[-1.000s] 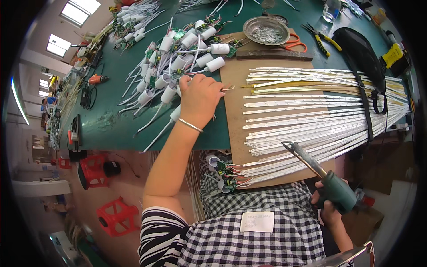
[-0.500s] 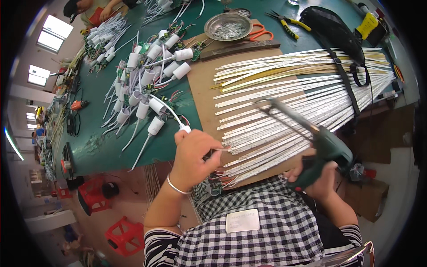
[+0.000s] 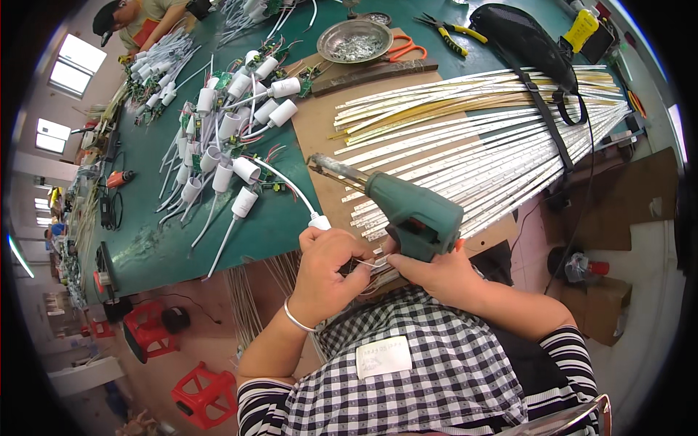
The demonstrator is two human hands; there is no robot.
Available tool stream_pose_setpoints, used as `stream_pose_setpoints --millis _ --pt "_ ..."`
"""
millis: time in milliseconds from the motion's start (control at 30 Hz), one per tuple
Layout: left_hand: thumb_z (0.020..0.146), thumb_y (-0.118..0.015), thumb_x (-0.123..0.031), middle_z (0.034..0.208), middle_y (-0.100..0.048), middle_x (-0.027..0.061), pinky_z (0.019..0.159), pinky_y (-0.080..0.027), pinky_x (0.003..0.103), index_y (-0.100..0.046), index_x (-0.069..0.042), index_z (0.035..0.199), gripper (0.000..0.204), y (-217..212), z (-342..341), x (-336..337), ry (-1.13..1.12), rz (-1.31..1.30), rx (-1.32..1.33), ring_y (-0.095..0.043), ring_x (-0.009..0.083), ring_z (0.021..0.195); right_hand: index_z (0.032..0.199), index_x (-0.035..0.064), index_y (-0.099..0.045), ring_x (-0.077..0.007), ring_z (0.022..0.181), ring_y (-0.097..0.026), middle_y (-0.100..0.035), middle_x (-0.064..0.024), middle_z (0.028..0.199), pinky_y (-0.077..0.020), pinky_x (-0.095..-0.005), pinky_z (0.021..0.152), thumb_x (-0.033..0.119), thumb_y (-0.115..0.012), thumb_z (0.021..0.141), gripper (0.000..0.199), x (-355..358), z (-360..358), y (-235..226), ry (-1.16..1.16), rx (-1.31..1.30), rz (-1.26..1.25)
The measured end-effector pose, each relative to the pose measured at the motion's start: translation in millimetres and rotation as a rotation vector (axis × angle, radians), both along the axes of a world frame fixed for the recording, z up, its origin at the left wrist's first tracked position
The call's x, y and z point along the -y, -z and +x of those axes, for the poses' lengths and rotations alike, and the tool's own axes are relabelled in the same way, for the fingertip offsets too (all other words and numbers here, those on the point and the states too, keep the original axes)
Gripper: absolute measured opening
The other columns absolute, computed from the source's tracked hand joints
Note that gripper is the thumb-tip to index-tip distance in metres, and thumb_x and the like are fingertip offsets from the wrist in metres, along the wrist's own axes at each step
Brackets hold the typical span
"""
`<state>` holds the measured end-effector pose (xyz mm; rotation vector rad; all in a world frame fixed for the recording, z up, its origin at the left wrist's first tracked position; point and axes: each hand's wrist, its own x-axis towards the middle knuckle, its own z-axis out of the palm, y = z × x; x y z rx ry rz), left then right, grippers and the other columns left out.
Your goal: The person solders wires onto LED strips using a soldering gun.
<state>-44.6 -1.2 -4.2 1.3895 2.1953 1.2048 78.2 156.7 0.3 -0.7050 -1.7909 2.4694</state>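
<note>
My left hand (image 3: 331, 265) is closed, pinching thin wires (image 3: 374, 264) between thumb and forefinger. Against its knuckles sits a white plastic cap (image 3: 318, 221) with a white cord leading up to the heap of parts. My right hand (image 3: 440, 275) grips a green soldering gun (image 3: 418, 212), whose metal tip points up and to the left, away from the wires. The right thumb and fingertips meet the wires at the near ends of the white LED strips (image 3: 465, 171). These strips fan out side by side across a brown board (image 3: 315, 149). My fingers partly hide the wire ends.
White cylindrical housings with cords and green circuit boards (image 3: 222, 174) pile up on the green table (image 3: 145, 240). Beyond lie a metal bowl (image 3: 354, 41) of small bits, orange-handled scissors (image 3: 403, 49), pliers (image 3: 451, 33) and a black mesh bag (image 3: 523, 43). A person (image 3: 145, 22) works far left.
My right hand has brought the soldering gun left and up, and its fingers now meet the wires beside my left hand. The left hand keeps its pinch. The whole view has shifted slightly.
</note>
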Motion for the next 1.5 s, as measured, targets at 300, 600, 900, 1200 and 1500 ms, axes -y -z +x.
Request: stream_pose_setpoints --millis 300,600,900,1200,1500 --pt "0.067 -0.068 -0.007 0.078 -0.061 -0.0022 0.078 -0.031 0.034 -0.065 -0.013 0.081 0.016 -11.2 10.2 -4.2 -0.004 -0.003 -0.29 -0.056 0.0157 0.075 0.104 0.0017 -0.057 -0.0072 0.087 -0.059 -0.063 -0.0014 0.093 -0.0481 -0.0231 0.073 0.006 -0.067 0.084 0.022 10.5 3.5 5.0 0.045 0.002 0.131" --pt "0.065 -0.072 -0.005 0.074 -0.059 -0.0023 0.074 -0.032 0.035 -0.067 -0.014 0.078 0.017 11.6 12.5 1.7 -0.074 -0.034 -0.52 -0.056 0.0167 0.073 0.1 0.0034 -0.061 -0.0044 0.072 -0.058 -0.063 -0.002 0.086 -0.0448 -0.0188 0.056 0.006 -0.061 0.085 0.015 -30.2 53.2 -1.7 0.075 0.106 0.039" --pt "0.068 -0.068 -0.008 0.077 -0.059 -0.0023 0.081 -0.027 0.036 -0.062 -0.013 0.076 0.011 2.8 15.1 -13.6 -0.159 -0.142 -0.327 -0.052 0.0189 0.087 0.11 -0.0019 -0.051 -0.0178 0.076 -0.061 -0.061 -0.0119 0.093 -0.0505 -0.0323 0.072 0.0 -0.047 0.078 0.033 -43.7 88.7 -5.7 0.06 0.127 0.15" --pt "0.068 -0.069 -0.009 0.077 -0.058 -0.0026 0.085 -0.027 0.036 -0.063 -0.014 0.075 0.01 4.9 12.6 -9.3 -0.192 -0.158 -0.25 -0.051 0.0191 0.092 0.143 0.0052 -0.03 -0.028 0.118 -0.052 -0.05 -0.0169 0.129 -0.0413 -0.0455 0.102 -0.001 -0.052 0.077 0.07 -46.3 39.1 7.8 0.06 -0.171 -0.164" --pt "0.066 -0.07 -0.01 0.099 -0.058 -0.0007 0.094 -0.025 0.042 -0.063 -0.015 0.073 0.011 11.2 23.5 -13.2 -0.283 -0.21 -0.295 -0.049 0.0263 0.107 0.144 0.0018 -0.028 -0.0233 0.137 -0.034 -0.035 -0.0142 0.146 -0.0358 -0.0433 0.109 -0.002 -0.057 0.08 0.07 -32.0 16.3 17.4 -0.018 -0.174 -0.144"
